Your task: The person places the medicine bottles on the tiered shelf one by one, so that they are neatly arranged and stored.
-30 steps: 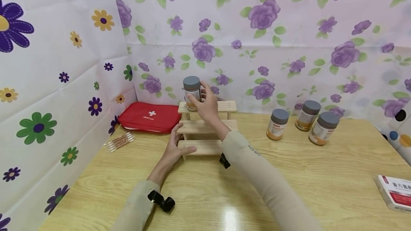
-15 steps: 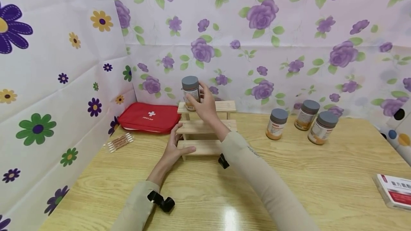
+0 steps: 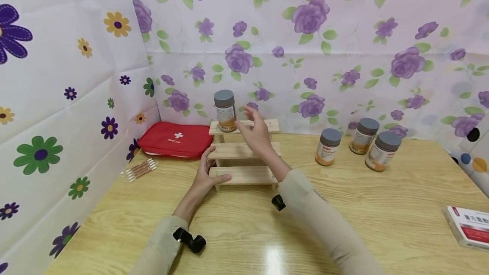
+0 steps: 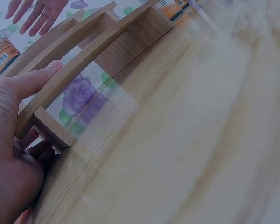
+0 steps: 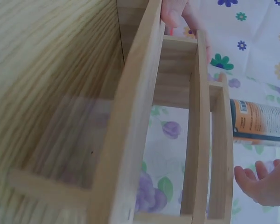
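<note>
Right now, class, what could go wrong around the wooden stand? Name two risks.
One jar stands near the top step's left end; the right hand, close beside it, might knock it over. The left hand grips the wooden stand's left side, so a tug could topple the jar.

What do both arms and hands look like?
The left sleeve and right sleeve are long and beige; the right has a small dark marking, unreadable. A black left wrist fitting and black right wrist fitting show. The left hand and right hand are ungloved.
</note>
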A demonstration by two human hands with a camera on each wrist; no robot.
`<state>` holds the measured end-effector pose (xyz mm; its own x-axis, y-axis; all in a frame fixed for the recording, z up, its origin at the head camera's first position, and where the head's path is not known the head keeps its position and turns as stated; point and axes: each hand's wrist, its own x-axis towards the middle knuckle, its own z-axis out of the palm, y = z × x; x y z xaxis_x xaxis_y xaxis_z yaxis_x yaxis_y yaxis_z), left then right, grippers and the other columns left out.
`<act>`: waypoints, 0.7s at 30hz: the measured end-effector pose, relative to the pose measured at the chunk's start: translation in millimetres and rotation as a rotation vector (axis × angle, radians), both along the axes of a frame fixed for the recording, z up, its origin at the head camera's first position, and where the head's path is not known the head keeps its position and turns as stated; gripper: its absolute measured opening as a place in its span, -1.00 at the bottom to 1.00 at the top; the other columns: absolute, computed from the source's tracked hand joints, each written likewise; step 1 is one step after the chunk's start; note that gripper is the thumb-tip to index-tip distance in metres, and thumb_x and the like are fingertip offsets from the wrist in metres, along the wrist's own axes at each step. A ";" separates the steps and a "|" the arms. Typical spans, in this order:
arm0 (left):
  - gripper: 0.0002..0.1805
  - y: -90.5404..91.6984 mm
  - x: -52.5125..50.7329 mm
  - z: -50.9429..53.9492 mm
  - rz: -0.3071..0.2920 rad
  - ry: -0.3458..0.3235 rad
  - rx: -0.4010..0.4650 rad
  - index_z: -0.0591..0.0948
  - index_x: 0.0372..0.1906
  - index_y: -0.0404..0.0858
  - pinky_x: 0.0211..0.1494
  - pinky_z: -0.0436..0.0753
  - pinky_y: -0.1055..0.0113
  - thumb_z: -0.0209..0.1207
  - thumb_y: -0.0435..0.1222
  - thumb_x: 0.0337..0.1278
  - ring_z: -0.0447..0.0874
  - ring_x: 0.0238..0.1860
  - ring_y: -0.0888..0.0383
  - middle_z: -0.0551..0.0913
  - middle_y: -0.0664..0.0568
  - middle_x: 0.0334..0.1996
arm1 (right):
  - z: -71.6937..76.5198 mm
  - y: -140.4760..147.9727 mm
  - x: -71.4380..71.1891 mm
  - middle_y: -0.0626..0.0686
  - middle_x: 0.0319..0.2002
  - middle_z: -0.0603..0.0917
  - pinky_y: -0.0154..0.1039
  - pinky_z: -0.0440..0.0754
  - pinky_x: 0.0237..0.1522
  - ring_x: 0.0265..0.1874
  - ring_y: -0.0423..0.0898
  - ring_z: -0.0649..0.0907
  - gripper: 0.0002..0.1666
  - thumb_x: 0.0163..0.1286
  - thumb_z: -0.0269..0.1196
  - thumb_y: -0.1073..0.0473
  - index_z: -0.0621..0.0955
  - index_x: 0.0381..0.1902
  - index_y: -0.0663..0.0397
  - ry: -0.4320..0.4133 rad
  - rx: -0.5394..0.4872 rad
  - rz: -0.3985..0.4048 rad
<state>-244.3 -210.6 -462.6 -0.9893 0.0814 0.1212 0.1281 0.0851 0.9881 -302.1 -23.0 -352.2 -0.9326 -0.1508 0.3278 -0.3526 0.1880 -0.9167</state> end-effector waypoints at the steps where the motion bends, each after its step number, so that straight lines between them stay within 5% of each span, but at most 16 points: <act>1: 0.05 0.2 0.2 -0.1 0.001 0.001 -0.001 0.02 0.46 0.14 0.37 0.31 -0.03 0.36 -0.47 -0.03 0.15 0.47 -0.09 0.27 -0.20 0.39 | -0.2 3.6 1.1 0.13 0.37 0.40 0.01 0.41 0.34 0.40 0.07 0.36 -0.33 0.40 0.22 0.07 0.31 0.41 -0.01 0.011 -0.001 0.005; 9: 0.05 2.5 0.3 -1.2 -0.007 0.007 0.002 0.02 0.47 0.10 0.32 0.38 0.05 0.36 -0.48 -0.03 0.18 0.46 -0.09 0.28 -0.19 0.39 | 1.6 43.3 11.0 0.12 0.26 0.50 0.06 0.40 0.32 0.32 0.11 0.42 -0.43 0.36 0.26 0.12 0.44 0.30 0.06 0.079 -0.005 0.010; 21: 0.07 0.1 3.6 1.1 -0.003 -0.009 -0.008 0.02 0.47 0.17 0.34 0.36 -0.01 0.38 -0.45 -0.04 0.16 0.47 -0.07 0.26 -0.16 0.39 | -15.9 91.0 25.2 0.14 0.31 0.47 0.11 0.36 0.35 0.35 0.09 0.38 -0.42 0.39 0.26 0.10 0.44 0.31 0.12 0.073 0.039 -0.018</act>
